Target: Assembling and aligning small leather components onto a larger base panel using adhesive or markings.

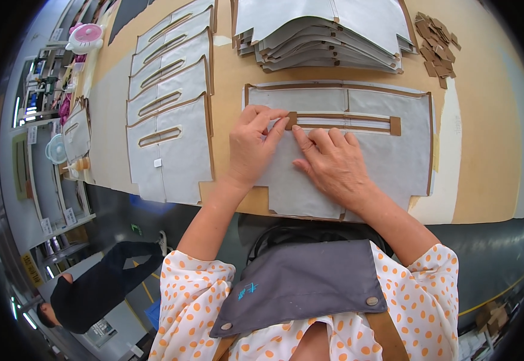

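A grey fabric panel (388, 165) with brown edging lies flat in front of me. Across its upper part runs a long narrow slot with brown strips (340, 123). One small brown patch (395, 126) covers the slot's right end; another brown patch (292, 119) sits at the left end. My left hand (253, 141) pinches that left patch by its edge between thumb and index finger. With its fingertips on the panel just below the slot, my right hand (334, 159) lies spread, its index finger touching the patch's lower edge.
Overlapping grey panels with slots (168, 108) lie at the left. Behind my work is a thick stack of panels (334, 36); loose brown patches (436, 48) are heaped at the back right. A pink-and-white fan (85, 37) stands far left. A person (87, 295) is beyond the table, lower left.
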The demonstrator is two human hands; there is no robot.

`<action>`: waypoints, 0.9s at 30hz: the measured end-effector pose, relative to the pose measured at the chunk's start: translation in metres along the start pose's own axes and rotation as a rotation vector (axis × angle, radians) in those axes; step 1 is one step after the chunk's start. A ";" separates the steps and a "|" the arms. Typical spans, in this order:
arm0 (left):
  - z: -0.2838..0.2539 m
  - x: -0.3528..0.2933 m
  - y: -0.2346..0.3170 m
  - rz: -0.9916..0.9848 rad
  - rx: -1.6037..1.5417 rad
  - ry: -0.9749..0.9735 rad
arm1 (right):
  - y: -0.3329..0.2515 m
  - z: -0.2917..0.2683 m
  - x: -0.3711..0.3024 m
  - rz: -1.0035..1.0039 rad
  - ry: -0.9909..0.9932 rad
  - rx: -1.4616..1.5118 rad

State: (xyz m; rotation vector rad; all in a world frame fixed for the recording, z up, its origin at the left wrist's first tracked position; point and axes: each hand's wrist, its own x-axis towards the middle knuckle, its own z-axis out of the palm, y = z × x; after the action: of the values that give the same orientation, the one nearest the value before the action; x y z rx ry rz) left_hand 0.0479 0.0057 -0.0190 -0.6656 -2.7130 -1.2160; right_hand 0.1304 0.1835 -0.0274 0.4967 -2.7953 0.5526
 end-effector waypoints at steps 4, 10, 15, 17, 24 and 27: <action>0.002 -0.007 -0.007 0.178 0.136 0.041 | 0.007 -0.021 -0.005 0.007 0.059 0.036; -0.002 -0.025 0.000 0.301 0.494 -0.221 | 0.066 -0.064 -0.049 0.290 0.135 -0.078; -0.004 -0.025 0.001 0.266 0.538 -0.361 | 0.081 -0.070 -0.072 0.322 0.083 -0.106; -0.003 -0.023 0.000 0.261 0.564 -0.374 | 0.077 -0.069 -0.071 0.309 -0.017 -0.169; 0.002 -0.039 -0.008 0.249 0.484 -0.316 | 0.081 -0.063 -0.076 0.278 -0.072 -0.150; 0.016 -0.036 -0.008 0.306 0.402 -0.226 | 0.093 -0.072 -0.092 0.335 -0.126 -0.224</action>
State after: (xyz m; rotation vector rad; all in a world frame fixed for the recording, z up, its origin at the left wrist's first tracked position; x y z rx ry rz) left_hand 0.0786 -0.0001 -0.0451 -1.1560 -2.7623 -0.5346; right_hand 0.1920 0.3194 -0.0204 0.0162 -3.0312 0.2706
